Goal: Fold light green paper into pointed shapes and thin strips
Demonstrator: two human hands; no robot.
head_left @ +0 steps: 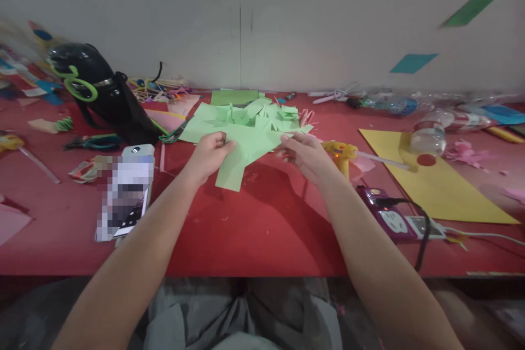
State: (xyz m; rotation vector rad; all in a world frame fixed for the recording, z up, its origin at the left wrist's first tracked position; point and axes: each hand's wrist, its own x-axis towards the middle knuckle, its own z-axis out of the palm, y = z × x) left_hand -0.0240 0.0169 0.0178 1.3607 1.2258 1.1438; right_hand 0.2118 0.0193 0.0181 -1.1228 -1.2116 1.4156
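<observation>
My left hand (212,157) pinches pale green paper (246,147), angular, narrow strip jutting from broad body, left of yellow glue gun (341,152); right hand (307,156) half-curled at edge, grip I cannot tell.

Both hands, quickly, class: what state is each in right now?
Left hand: closed, holding green paper.
Right hand: at the paper's edge; grip cannot be told.

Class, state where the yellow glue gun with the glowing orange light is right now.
In the head view, the yellow glue gun is right of centre, just to the right of the right hand, its glue stick reaching over the yellow sheet.
</observation>
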